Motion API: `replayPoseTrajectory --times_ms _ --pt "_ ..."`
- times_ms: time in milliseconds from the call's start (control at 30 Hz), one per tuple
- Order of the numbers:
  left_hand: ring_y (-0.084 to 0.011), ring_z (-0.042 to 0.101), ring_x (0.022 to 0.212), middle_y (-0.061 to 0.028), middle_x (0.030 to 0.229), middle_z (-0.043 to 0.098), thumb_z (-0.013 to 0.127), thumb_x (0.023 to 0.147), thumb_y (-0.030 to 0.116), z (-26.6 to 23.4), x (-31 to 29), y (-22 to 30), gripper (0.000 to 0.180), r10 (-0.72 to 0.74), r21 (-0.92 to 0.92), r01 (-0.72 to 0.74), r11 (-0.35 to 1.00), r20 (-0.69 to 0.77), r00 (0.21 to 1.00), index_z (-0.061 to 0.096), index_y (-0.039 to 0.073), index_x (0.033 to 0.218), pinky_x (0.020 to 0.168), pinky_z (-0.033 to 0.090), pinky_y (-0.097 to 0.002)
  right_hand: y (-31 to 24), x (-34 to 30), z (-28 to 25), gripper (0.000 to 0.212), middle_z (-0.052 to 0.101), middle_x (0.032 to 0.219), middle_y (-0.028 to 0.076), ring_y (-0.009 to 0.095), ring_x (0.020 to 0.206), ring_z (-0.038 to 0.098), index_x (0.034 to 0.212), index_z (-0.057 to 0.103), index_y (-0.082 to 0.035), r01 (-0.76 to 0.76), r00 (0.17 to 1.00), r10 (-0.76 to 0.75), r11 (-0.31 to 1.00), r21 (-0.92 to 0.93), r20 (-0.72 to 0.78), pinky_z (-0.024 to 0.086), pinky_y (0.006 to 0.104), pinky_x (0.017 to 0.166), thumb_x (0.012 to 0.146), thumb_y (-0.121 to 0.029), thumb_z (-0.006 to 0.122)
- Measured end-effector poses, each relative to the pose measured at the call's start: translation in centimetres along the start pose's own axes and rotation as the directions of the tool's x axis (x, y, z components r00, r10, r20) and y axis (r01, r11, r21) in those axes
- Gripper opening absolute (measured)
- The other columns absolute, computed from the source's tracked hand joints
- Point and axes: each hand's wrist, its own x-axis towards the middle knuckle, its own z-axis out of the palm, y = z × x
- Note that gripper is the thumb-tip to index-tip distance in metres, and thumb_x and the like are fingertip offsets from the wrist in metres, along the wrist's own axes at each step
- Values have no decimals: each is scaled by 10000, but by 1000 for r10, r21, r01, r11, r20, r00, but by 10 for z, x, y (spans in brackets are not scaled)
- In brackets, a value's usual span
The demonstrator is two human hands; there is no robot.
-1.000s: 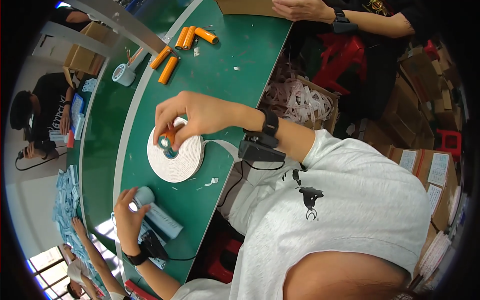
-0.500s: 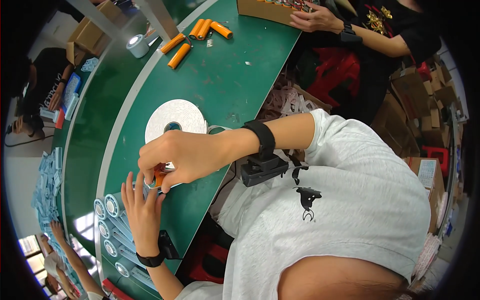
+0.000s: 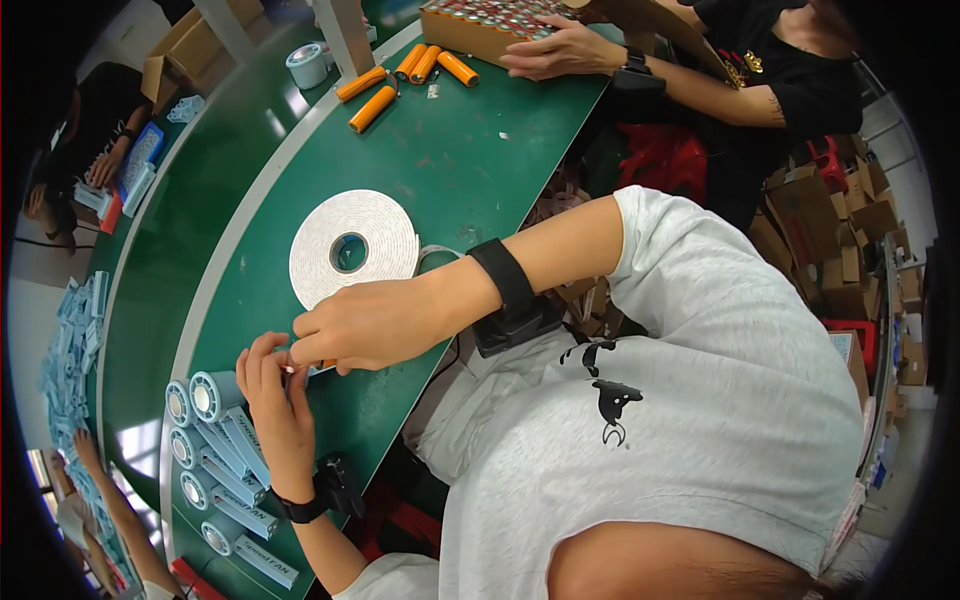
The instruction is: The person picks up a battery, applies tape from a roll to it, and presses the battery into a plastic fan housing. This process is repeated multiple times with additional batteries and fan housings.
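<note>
My two hands meet over the green table, fingertips together. My left hand is closed in a pinch at a tiny whitish piece, too small to name. My right hand is curled with its back up, around an orange battery of which only a sliver shows below the fingers. A large roll of white tape lies flat just beyond my right hand, with a loose strip running off under my wrist. Several light-blue handheld fans lie in a row to the left of my left hand.
Several orange batteries lie at the far end of the table. A co-worker's hand rests by a cardboard box full of cells. A heap of light-blue parts is across on the left. A pale rail borders the table.
My right hand has slid slightly down, covering most of the orange battery. My left fingers have curled in to a pinch. The co-worker's box now shows more fully.
</note>
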Motion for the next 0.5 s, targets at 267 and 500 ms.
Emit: replayPoseTrajectory --times_ms 267,500 --pt "-270 524 781 -165 1030 528 465 821 38 6 6 9 120 -288 -333 227 915 -143 947 446 -29 919 680 420 -333 -10 30 -3 122 591 724 176 317 683 598 810 543 48 81 959 0 958 -275 284 485 389 554 735 -46 523" --pt "-287 517 668 -184 914 555 402 874 111 21 10 -5 139 -361 -236 288 928 -388 848 431 -25 881 604 407 -343 -9 38 -4 150 596 711 175 322 673 609 801 541 71 155 927 -34 942 -299 372 488 392 538 746 -63 502"
